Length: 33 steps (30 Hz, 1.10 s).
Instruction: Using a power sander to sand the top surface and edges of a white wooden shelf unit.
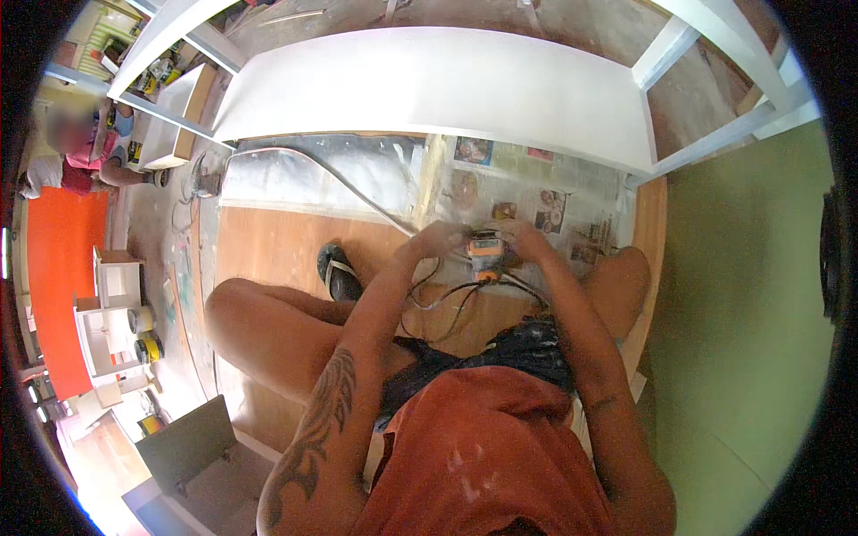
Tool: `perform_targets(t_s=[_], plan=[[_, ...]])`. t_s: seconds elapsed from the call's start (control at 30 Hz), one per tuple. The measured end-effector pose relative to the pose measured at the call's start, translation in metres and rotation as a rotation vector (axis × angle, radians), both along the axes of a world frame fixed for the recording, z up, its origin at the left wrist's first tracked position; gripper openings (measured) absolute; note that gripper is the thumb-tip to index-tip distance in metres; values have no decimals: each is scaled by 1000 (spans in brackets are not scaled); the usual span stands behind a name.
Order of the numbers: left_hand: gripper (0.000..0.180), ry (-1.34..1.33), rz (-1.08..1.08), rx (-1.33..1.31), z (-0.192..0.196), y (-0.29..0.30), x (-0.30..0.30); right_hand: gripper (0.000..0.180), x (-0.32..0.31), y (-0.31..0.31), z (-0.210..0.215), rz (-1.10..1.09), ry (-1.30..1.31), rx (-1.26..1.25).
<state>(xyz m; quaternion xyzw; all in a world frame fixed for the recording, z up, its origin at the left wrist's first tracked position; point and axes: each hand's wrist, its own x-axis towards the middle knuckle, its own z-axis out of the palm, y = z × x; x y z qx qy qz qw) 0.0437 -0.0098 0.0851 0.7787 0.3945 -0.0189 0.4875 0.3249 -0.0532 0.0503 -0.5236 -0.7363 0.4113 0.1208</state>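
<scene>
A: Where was the work, and what bounded it?
B: The orange power tool sat between the two hands, its orange body toward the wearer. Beyond it, newspaper ran up to the near edge of a long white board. Well to the tool's right, the wooden board ended, with a green surface past that edge.
A: And room to move?
B: Most of it lay left of the tool: a wide stretch of wood, with a dark sandal partway across.
A: Hand pose?
B: Both forearms slanted inward. The left hand was at the left of the tool's dark far end, the right hand at its right, fingers bent inward.
A: State of each grip?
B: Could not tell for either; the fingertips were blurred against the dark part.
A: Materials?
B: White board smooth and flat; newspaper thin, dusted pale; wood orange-brown. Dark cords looped on the tool's near side. A slim pale hose curved in from the tool's far left, reaching the left hand.
</scene>
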Motion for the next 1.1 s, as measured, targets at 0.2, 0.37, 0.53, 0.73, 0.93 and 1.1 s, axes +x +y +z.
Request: perform_targets(t_s=[0.2, 0.37, 0.53, 0.73, 0.93, 1.1], plan=[[47, -269, 115, -11, -25, -5, 1, 41, 4, 7, -12, 16, -15, -37], [48, -178, 164, -33, -24, -5, 1, 43, 0, 6, -1, 14, -12, -46], [45, -111, 190, -51, -22, -5, -2, 44, -5, 7, 4, -27, 4, -22], [43, -114, 132, 31, -15, -6, -3, 39, -3, 8, -2, 43, 75, -54], [47, -133, 182, -25, -9, -8, 2, 39, -13, 6, -11, -9, -73, 141], [40, -92, 219, 102, -15, -14, 5, 39, -11, 1, 4, -131, 9, -6]])
